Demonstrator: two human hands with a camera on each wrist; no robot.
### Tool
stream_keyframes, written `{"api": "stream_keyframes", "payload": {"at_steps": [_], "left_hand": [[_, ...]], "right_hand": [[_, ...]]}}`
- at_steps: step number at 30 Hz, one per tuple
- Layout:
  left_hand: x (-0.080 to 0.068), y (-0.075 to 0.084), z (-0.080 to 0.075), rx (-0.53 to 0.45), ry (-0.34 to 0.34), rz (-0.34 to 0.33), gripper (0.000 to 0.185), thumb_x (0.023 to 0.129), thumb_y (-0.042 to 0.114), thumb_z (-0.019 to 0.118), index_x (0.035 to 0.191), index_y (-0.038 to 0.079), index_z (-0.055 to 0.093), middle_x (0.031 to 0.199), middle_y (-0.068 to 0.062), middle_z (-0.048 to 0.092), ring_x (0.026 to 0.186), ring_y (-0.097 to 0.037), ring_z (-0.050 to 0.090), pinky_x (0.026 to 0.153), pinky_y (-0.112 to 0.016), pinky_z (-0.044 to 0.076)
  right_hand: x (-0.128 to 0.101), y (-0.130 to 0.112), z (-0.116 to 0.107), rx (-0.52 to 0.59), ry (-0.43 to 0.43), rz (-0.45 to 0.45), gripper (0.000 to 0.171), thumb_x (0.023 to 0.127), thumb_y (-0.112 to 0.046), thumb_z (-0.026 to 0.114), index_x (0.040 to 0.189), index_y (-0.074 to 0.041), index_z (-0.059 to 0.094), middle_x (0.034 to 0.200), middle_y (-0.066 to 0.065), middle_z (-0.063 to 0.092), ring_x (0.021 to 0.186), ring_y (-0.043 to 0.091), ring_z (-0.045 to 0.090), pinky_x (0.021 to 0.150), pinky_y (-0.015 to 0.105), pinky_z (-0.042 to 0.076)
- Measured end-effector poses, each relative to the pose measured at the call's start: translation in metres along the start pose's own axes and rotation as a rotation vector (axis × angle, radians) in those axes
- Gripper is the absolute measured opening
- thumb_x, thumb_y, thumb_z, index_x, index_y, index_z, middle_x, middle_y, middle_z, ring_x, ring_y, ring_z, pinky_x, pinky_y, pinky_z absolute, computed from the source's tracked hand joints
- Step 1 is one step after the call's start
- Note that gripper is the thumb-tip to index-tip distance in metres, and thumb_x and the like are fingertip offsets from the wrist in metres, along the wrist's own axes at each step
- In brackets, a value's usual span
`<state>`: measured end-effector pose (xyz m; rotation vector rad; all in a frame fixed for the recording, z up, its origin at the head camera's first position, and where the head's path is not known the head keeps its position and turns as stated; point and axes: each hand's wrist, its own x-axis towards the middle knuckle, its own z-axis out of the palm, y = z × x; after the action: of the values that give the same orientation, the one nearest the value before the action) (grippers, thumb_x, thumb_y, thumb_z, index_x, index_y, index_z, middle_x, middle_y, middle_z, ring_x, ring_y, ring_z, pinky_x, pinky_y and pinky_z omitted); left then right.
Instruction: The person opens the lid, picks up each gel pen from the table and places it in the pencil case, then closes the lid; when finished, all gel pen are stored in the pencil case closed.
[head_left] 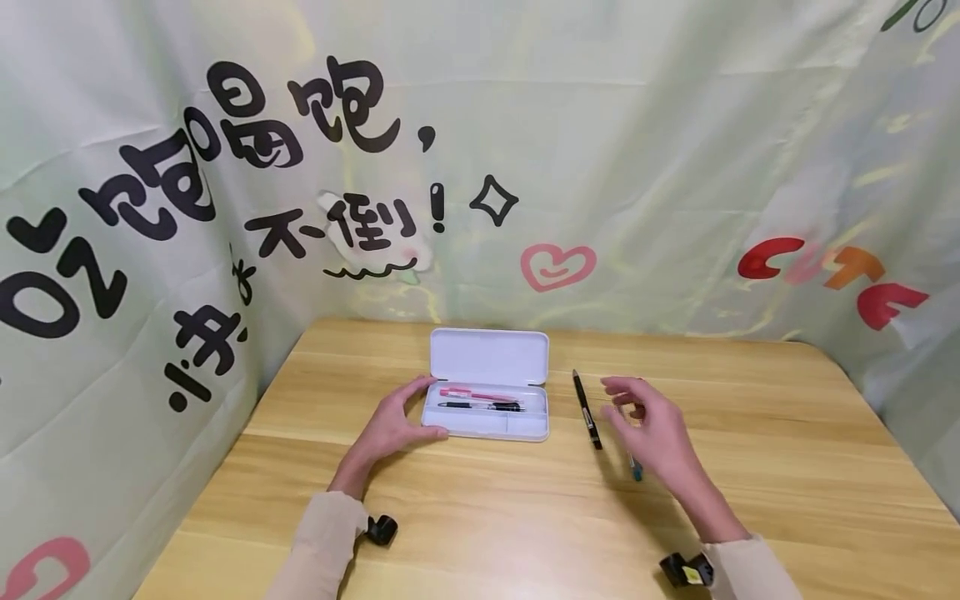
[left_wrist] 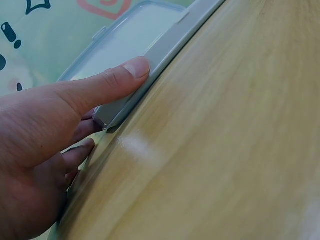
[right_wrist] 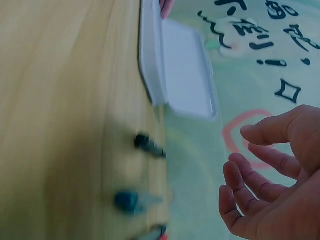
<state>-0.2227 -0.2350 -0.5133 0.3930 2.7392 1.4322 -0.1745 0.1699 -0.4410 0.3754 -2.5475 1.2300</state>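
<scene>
Head view: a person's left hand (head_left: 393,423) steadies an open white pencil case (head_left: 486,406) while the right hand (head_left: 651,429) hovers over loose pens.

Left thumb and fingers pinch the case's left end, seemingly to keep it from sliding on the wooden table (head_left: 787,450); the case sits near the far edge, lid raised, with a pink pen (head_left: 476,394) and a black pen (head_left: 480,406) inside. Just right of it lies another black pen (head_left: 587,410), then a teal-tipped pen (head_left: 636,470) partly hidden under the right hand, whose fingers hang loosely curled, holding nothing, above the table.
</scene>
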Motion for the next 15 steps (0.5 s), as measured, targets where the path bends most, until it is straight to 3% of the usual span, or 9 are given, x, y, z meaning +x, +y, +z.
{"api": "stream_keyframes", "payload": {"at_steps": [5, 15], "left_hand": [[-0.001, 0.0, 0.001, 0.012, 0.007, -0.003, 0.095, 0.07, 0.041, 0.096, 0.152, 0.021, 0.051, 0.164, -0.016, 0.032, 0.151, -0.038, 0.028, 0.12, -0.062, 0.022], [-0.002, -0.001, 0.0, 0.011, 0.008, -0.019, 0.097, 0.07, 0.041, 0.096, 0.153, 0.02, 0.049, 0.165, -0.016, 0.031, 0.151, -0.039, 0.027, 0.119, -0.063, 0.023]], "right_hand": [[-0.012, 0.015, -0.021, -0.036, 0.018, 0.06, 0.034, 0.097, -0.005, 0.07, 0.131, -0.004, 0.064, 0.115, 0.016, 0.07, 0.1, 0.03, 0.065, 0.074, 0.019, 0.053], [-0.025, 0.059, -0.041, -0.079, -0.009, 0.184, 0.042, 0.097, -0.009, 0.069, 0.136, 0.0, 0.058, 0.115, 0.021, 0.066, 0.1, 0.035, 0.065, 0.07, 0.016, 0.052]]}}
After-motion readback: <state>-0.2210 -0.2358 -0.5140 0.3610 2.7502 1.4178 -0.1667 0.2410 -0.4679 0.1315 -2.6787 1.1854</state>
